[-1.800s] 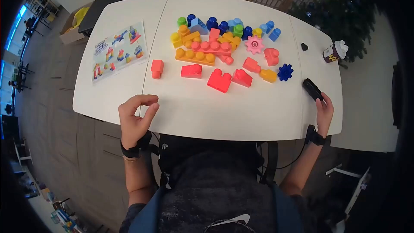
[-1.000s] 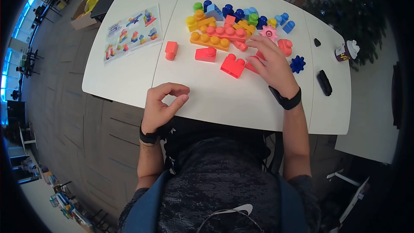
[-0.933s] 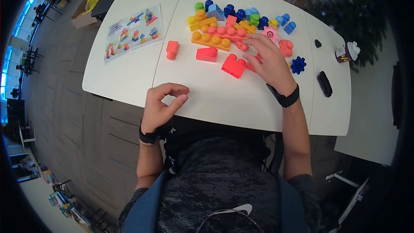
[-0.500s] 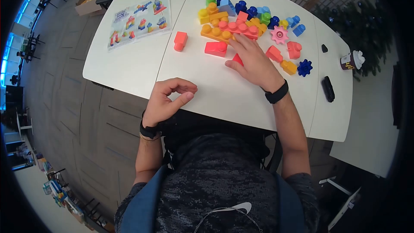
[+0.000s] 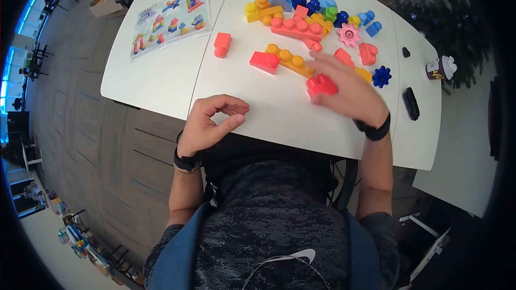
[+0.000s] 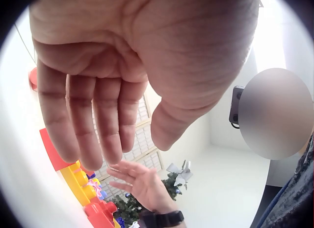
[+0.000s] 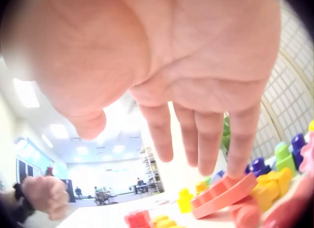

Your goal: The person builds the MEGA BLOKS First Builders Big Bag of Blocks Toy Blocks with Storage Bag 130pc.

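Fingers outstretched, the right hand (image 5: 349, 88) hovers at the right end of a red block (image 5: 322, 85), partly covering it; whether they touch is unclear. Against that block's left side lies a long yellow four-stud block (image 5: 290, 60), with a red sloped block (image 5: 264, 62) at its other end. The left hand (image 5: 212, 124) is held near the front edge, fingers loosely bent and nothing in it. Behind the yellow block lies a long red block (image 5: 296, 28). In the right wrist view the right hand (image 7: 196, 80) has an empty palm.
A picture sheet (image 5: 171, 22) lies at the left, with a red block (image 5: 222, 44) beside it. Blue, green and yellow blocks cluster at the back. A pink gear (image 5: 349, 35), blue gear (image 5: 382, 77), black case (image 5: 411, 103) and cup (image 5: 441, 68) are on the right.
The right hand came from the black case to the blocks, moved left, then back right. The long yellow block has shifted forward and turned, away from the long red one. The left hand keeps its pose.
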Available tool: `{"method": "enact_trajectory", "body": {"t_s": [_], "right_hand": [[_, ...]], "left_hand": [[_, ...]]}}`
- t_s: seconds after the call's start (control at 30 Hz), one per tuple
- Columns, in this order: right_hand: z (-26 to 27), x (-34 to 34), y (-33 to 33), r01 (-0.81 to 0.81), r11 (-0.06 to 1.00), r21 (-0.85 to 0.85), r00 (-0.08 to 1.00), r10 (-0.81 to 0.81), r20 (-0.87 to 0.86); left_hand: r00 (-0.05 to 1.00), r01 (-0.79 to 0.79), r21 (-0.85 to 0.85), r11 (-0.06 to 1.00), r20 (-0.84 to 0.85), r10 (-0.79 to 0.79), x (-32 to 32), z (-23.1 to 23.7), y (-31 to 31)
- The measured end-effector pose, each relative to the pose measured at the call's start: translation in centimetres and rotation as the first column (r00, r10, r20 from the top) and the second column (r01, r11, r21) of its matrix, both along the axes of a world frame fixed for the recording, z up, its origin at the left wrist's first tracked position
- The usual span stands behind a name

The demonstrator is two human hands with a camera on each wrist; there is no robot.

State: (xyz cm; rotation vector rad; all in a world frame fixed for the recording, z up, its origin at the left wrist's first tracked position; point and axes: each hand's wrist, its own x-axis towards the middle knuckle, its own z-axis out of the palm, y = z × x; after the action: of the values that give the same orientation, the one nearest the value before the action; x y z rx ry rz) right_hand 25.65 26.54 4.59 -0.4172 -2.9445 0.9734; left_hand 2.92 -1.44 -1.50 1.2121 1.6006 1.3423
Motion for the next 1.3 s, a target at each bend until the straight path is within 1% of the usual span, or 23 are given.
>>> {"method": "enact_trajectory", "body": {"t_s": [0.03, 0.07, 0.13, 0.23, 0.27, 0.33, 0.37, 0.43, 0.53, 0.6, 0.63, 0.7, 0.77, 0.83, 0.87, 0.9, 0.93, 1.0, 1.03, 1.1, 1.17, 1.23, 1.3], "right_hand": [[-0.1, -0.1, 1.4, 0.017, 0.997, 0.081, 0.993, -0.007, -0.12], [0.5, -1.1, 2.6, 0.042, 0.998, 0.041, 0.978, -0.033, -0.205], [-1.0, -2.9, 4.5, 0.206, 0.927, 0.312, 0.931, -0.088, -0.354], [-3.4, -5.4, 6.1, 0.288, 0.884, 0.369, 0.896, -0.113, -0.429], [-3.7, -5.8, 6.2, 0.291, 0.883, 0.369, 0.895, -0.114, -0.431], [-4.0, -6.4, 6.2, 0.249, 0.9, 0.359, 0.947, -0.147, -0.286], [-4.0, -6.5, 6.3, 0.248, 0.9, 0.358, 0.947, -0.148, -0.286], [-4.0, -6.6, 6.5, 0.249, 0.867, 0.432, 0.957, -0.151, -0.249], [-4.0, -6.4, 6.9, 0.224, 0.868, 0.444, 0.967, -0.142, -0.21], [-3.8, -6.3, 6.7, 0.233, 0.869, 0.437, 0.967, -0.161, -0.197], [-3.5, -6.2, 6.5, 0.245, 0.871, 0.427, 0.966, -0.181, -0.185], [-2.6, -5.8, 6.0, 0.249, 0.88, 0.404, 0.966, -0.198, -0.164], [-2.5, -5.4, 5.5, 0.253, 0.89, 0.378, 0.966, -0.214, -0.144], [-2.6, -4.6, 5.0, 0.265, 0.912, 0.314, 0.939, -0.169, -0.3], [-2.5, -4.3, 4.7, 0.268, 0.911, 0.315, 0.939, -0.173, -0.298], [-2.1, -4.1, 4.2, 0.278, 0.934, 0.226, 0.939, -0.214, -0.269], [-1.9, -3.9, 3.9, 0.288, 0.948, 0.135, 0.939, -0.251, -0.236], [-2.4, -3.7, 4.0, 0.28, 0.954, 0.105, 0.942, -0.252, -0.223], [-2.7, -3.6, 4.0, 0.272, 0.959, 0.075, 0.944, -0.251, -0.212], [-3.2, -3.5, 4.1, 0.288, 0.95, 0.12, 0.945, -0.262, -0.193], [-3.9, -3.5, 4.3, 0.299, 0.94, 0.162, 0.947, -0.271, -0.175], [-4.6, -3.4, 5.1, 0.316, 0.907, 0.28, 0.945, -0.275, -0.175], [-4.5, -3.1, 5.3, 0.322, 0.91, 0.263, 0.942, -0.278, -0.19]], "left_hand": [[1.0, 0.007, 0.0, 1.0, -0.003, -0.007, 0.1, 0.1, 0.1], [1.0, 0.014, -0.002, 1.0, 0.001, -0.014, 0.3, 0.2, 0.2], [1.0, 0.029, -0.001, 1.0, -0.002, -0.029, 0.5, 0.3, 0.3], [0.998, 0.054, -0.008, 0.998, -0.02, -0.055, 0.8, 0.6, 0.4], [0.998, 0.068, -0.016, 0.998, -0.016, -0.068, 0.9, 0.8, 0.4], [0.997, 0.082, -0.026, 0.996, -0.01, -0.082, 1.0, 0.9, 0.4], [0.996, 0.087, -0.011, 0.996, -0.015, -0.087, 0.9, 0.9, 0.4], [0.995, 0.095, 0.003, 0.995, -0.019, -0.095, 0.9, 0.9, 0.4], [0.989, 0.089, -0.019, 0.996, -0.118, -0.091, 0.8, 1.9, 1.1], [0.942, 0.087, -0.047, 0.995, -0.32, -0.097, 1.1, 3.4, 2.0], [0.943, 0.085, -0.044, 0.995, -0.319, -0.095, 1.2, 4.0, 2.4], [0.853, 0.142, -0.013, 0.99, -0.505, -0.13, 1.6, 4.8, 3.5], [0.819, 0.155, 0.006, 0.988, -0.56, -0.125, 1.8, 4.9, 4.8], [0.782, 0.175, 0.022, 0.984, -0.611, -0.125, 2.0, 4.7, 6.1], [0.73, 0.164, 0.034, 0.986, -0.676, -0.098, 2.0, 4.1, 6.8], [0.672, 0.154, 0.048, 0.987, -0.737, -0.07, 2.1, 3.6, 7.3], [0.673, 0.157, 0.048, 0.986, -0.736, -0.072, 2.1, 3.0, 7.6], [0.528, 0.067, -0.029, 0.997, -0.847, -0.06, 2.2, 2.0, 7.9], [0.529, 0.07, -0.03, 0.997, -0.846, -0.062, 2.3, 1.7, 7.8], [0.46, -0.025, -0.187, 0.982, -0.874, -0.155, 2.6, 1.5, 7.6], [0.475, -0.019, -0.199, 0.98, -0.864, -0.166, 2.6, 1.4, 7.5], [0.491, -0.016, -0.212, 0.977, -0.853, -0.177, 2.5, 1.3, 7.2], [0.494, -0.066, -0.24, 0.968, -0.851, -0.178, 2.3, 1.3, 6.9]]}}
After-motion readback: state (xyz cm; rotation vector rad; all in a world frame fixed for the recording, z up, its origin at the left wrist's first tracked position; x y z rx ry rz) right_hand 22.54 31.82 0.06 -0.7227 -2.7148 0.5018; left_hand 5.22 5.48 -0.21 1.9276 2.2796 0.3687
